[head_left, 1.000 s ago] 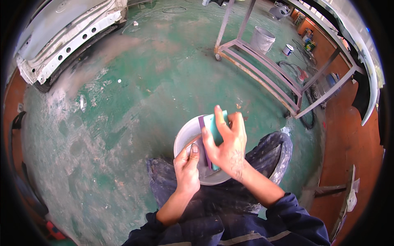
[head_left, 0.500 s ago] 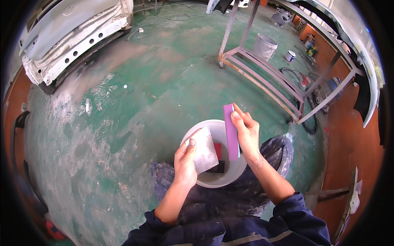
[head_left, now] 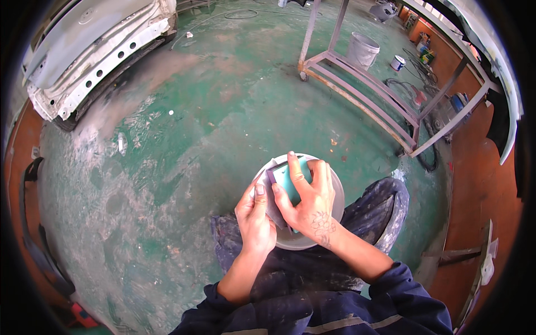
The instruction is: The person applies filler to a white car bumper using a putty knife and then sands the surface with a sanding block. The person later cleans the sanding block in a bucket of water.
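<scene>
My left hand point(head_left: 255, 215) grips a thin grey-white square sheet point(head_left: 272, 207), thumb on its near face. In my right hand point(head_left: 307, 201) is a flat sanding block point(head_left: 283, 177), teal on the side toward me with a purple edge. The block is right against the sheet, its far face hidden, so I cannot tell how they touch. Both hands are above a white bucket point(head_left: 338, 195) between my knees. My hands hide most of the bucket's inside.
A wheeled metal frame point(head_left: 363, 106) stands ahead right, with a dusty grey bucket point(head_left: 363, 51) and a small paint can point(head_left: 397, 63) by it. Hoses point(head_left: 430, 159) lie along the right wall. A bare car body point(head_left: 100, 67) is at the far left. Beneath is a dusty green floor point(head_left: 184, 184).
My right hand has moved left and turned over, bringing the block from upright, purple face showing, to against the sheet with its teal side up. The sheet has turned more edge-on.
</scene>
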A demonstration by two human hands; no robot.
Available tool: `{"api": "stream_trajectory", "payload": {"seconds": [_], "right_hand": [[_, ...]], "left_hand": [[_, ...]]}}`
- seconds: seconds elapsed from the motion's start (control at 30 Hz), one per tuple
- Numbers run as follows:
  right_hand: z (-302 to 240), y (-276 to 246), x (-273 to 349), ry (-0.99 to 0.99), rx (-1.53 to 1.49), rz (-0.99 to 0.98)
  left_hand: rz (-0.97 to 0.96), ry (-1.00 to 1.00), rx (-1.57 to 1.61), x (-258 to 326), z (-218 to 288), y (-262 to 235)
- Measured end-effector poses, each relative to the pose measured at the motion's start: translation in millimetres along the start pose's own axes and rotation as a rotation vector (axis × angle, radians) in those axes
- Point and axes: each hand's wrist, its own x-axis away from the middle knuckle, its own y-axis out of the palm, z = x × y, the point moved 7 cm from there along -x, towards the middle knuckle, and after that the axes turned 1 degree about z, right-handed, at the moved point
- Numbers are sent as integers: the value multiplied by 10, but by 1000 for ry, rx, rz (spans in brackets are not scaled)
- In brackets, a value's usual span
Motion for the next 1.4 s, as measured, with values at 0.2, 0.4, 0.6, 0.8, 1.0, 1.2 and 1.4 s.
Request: {"api": "stream_trajectory", "payload": {"seconds": [0.2, 0.4, 0.6, 0.8, 1.0, 1.2, 1.4], "right_hand": [[-37, -23, 345, -67, 18, -72], [-97, -44, -74, -124, 62, -13], [90, -59, -23, -69, 89, -26], [78, -49, 324, -93, 25, -57], [143, 49, -135, -1, 30, 9], [268, 143, -413, 52, 28, 55], [936, 109, -533, 588, -568, 177]], "left_hand": [[113, 37, -103, 16, -20, -179], [125, 50, -214, 14, 18, -111], [113, 6, -260, 146, -183, -43], [93, -70, -271, -28, -42, -133], [56, -54, -257, -13, -81, -4], [60, -27, -380, 54, -215, -52], [49, -38, -240, -127, 26, -165]]}}
